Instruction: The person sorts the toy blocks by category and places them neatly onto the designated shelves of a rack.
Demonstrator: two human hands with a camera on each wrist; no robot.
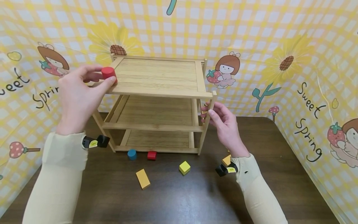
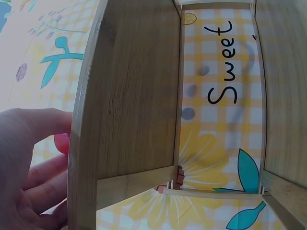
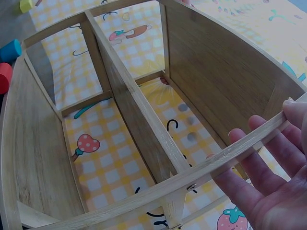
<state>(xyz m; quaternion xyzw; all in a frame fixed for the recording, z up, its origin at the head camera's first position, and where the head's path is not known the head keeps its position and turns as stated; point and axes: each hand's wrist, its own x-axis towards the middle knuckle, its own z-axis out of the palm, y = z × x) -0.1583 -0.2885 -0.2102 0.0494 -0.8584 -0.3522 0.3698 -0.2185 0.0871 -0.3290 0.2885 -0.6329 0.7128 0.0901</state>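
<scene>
While the right hand holds the right front post, the grip of the nearer left hand pinches an upright red cylinder at two o'clock, the top board lying at three o'clock from it.

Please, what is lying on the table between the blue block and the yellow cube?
In the head view, one red block lies between the blue block and the yellow cube, closer to the blue one.

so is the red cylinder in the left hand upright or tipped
The red cylinder is upright: in the head view its flat round end faces up as the left hand pinches it.
</scene>
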